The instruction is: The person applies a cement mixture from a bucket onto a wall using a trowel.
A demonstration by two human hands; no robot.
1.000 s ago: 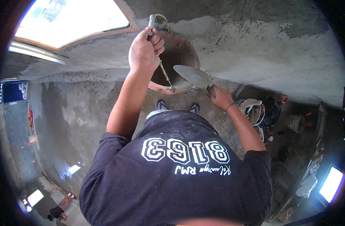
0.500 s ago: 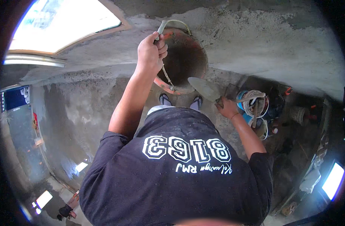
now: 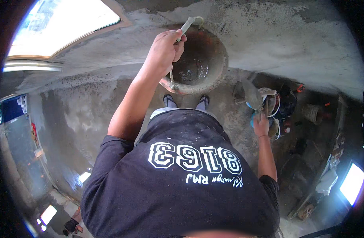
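Observation:
My left hand (image 3: 169, 47) is closed round a pale, short pipe-like handle (image 3: 186, 25), with a thin yellowish cord looped at its upper end and a rope (image 3: 171, 74) hanging below. It is held over a large round tub (image 3: 217, 59) with an orange, mortar-crusted rim and wet glints inside. My right hand (image 3: 261, 123) grips a metal trowel (image 3: 249, 95), its blade pointing up and forward beside the buckets at my right. The trowel's handle is mostly hidden by my fingers.
Several buckets (image 3: 274, 129) with tools stand at my right, near a dark bundle and another container (image 3: 311, 114). A rough plastered wall (image 3: 285, 43) rises ahead, with a bright window (image 3: 62, 23) at upper left. My sandalled feet are below the tub. A partly visible person (image 3: 72, 224) is at lower left.
My left hand has shifted right, with the pipe-like handle tilting further rightward. My right hand has carried the trowel rightward and down from the tub's rim to the buckets.

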